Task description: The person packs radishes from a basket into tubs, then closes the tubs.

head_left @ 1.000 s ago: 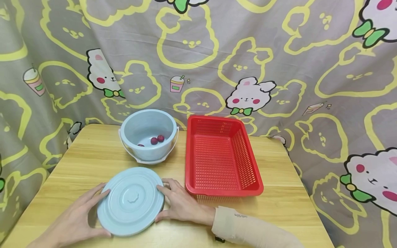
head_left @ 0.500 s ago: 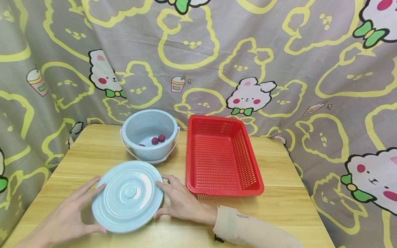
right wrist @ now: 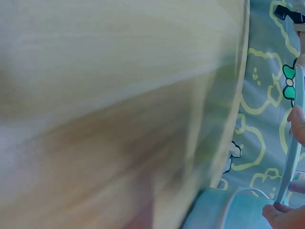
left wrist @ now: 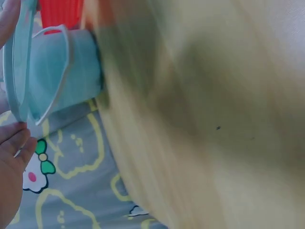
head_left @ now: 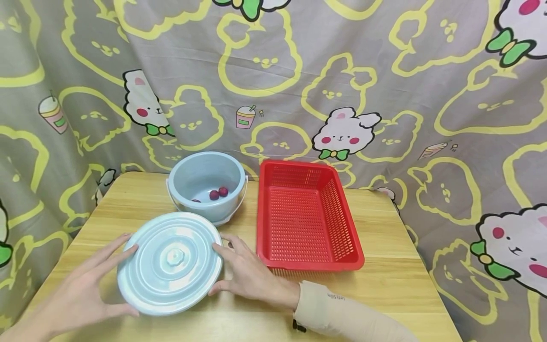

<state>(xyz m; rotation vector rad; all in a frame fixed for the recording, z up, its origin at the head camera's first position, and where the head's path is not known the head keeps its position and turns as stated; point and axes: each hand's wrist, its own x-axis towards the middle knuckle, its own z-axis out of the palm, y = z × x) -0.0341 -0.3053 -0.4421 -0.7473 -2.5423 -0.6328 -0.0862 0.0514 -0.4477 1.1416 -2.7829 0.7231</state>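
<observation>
Both my hands hold a round light-blue bucket lid [head_left: 188, 237] off the table, its knob facing up. My left hand [head_left: 77, 289] grips the rim at the left, with thumb and fingers apart along it. On the opposite edge my right hand [head_left: 248, 275] grips it in the same way. Just behind the lid stands a light-blue bucket [head_left: 205, 171], uncovered, its white handle [left wrist: 63, 71] hanging down at the side. Inside lie dark red round fruits [head_left: 214, 195] that look like plums; three show, one mostly hidden by the bucket's wall.
A red plastic basket [head_left: 312, 265] with slotted sides stands right of the bucket, nothing visible in it. The wooden table [head_left: 380, 294] reaches back to a grey patterned curtain [head_left: 273, 71], which also hangs at both sides.
The lid has risen and shifted left and away from me, toward the bucket, carried by both hands. It now covers part of the bucket's front from the head view. Bucket and basket stay put.
</observation>
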